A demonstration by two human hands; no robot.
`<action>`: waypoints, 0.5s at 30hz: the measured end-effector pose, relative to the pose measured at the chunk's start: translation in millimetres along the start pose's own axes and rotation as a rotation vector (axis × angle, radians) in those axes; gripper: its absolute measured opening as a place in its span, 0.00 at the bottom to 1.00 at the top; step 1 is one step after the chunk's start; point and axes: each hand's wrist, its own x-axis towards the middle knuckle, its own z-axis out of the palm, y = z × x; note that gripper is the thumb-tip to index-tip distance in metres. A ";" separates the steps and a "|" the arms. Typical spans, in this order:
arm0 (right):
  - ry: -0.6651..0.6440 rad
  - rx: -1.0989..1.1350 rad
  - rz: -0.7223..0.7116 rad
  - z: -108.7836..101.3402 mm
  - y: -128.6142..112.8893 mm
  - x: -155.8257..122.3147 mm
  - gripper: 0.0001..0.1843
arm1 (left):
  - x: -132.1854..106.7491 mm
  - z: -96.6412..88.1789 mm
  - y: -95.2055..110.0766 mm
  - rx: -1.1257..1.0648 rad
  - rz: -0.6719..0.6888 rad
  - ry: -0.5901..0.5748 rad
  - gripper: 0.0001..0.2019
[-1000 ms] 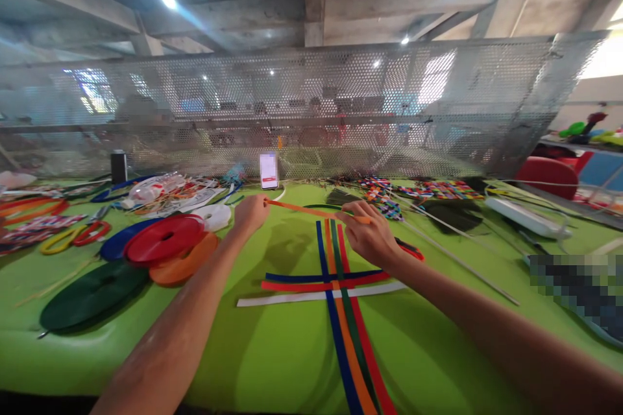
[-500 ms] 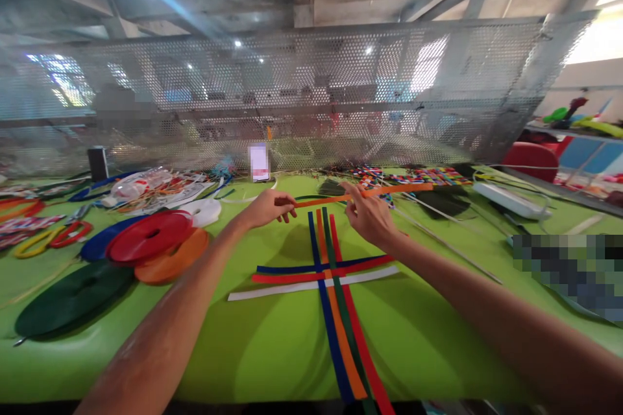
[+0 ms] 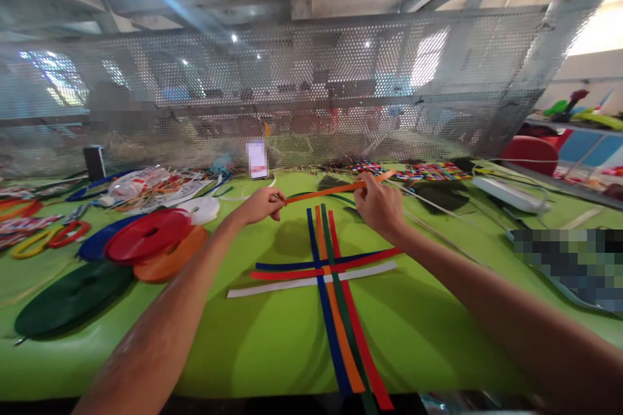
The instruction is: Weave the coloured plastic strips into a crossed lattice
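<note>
A flat orange strip (image 3: 325, 192) is stretched between a person's two bare hands, its long axis running from side to side, with the right part tipped slightly away from the person. The left hand (image 3: 263, 205) pinches its left end between thumb and fingertips, the other fingers loosely curled. The right hand (image 3: 380, 206) is closed over it farther along, fingers bent in, leaving a short orange tail beyond the knuckles. Between the hands and on the person's side of them lie the crossed strips (image 3: 327, 268), flat on a bright green table (image 3: 272, 350): blue, orange, green and red lengthwise, with blue, red and white crosswise. The held strip spans just past the far ends of the lengthwise ones, roughly in line with the crosswise ones; how high it hangs I cannot tell from here. The right hand is the nearer to the right ends of the crosswise strips, its wrist seeming to overlap them. Left of the left hand sit a red roll (image 3: 170, 233) and, nearer the person, a dark green roll (image 3: 53, 308). A phone (image 3: 257, 159) stands beyond the left hand, before a perforated metal screen (image 3: 302, 71).
</note>
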 end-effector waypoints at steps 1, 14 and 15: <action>0.000 0.002 0.019 -1.7 1.2 1.9 0.19 | 0.6 -0.4 -3.5 0.022 -0.006 0.032 0.07; -0.203 -0.149 -0.059 -15.5 6.7 9.7 0.12 | -4.5 14.7 22.7 0.464 0.185 0.331 0.10; -0.207 -0.150 -0.087 -16.0 5.8 9.2 0.12 | -5.6 16.6 28.3 0.493 0.211 0.340 0.10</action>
